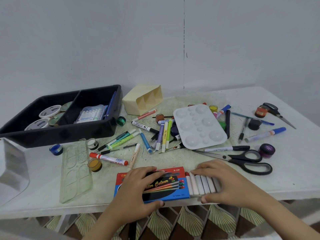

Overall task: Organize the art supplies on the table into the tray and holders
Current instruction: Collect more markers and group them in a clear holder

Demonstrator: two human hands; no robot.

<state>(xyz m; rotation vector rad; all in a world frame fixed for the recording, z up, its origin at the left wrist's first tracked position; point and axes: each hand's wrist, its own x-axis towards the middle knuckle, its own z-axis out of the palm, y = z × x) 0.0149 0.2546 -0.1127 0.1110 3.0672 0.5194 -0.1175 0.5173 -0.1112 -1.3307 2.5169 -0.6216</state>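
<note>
A red and blue water colour box (174, 183) lies at the table's front edge. My left hand (138, 186) grips its left part from above. A row of white paint tubes (201, 185) sticks out of the box's right end, and my right hand (223, 181) rests on them with fingers over the tubes. A black tray (97, 130) stands at the back left, holding paint tubs and a marker pack. A cream holder (133, 103) lies tipped on its side beside the tray.
Markers and pens (161, 135) lie scattered mid-table around a white palette (199, 126). Black scissors (242, 161) lie right of my hands. Small paint pots (94, 164) dot the table. A clear plastic palette (76, 170) lies at the left. Smaller scissors (277, 113) sit far right.
</note>
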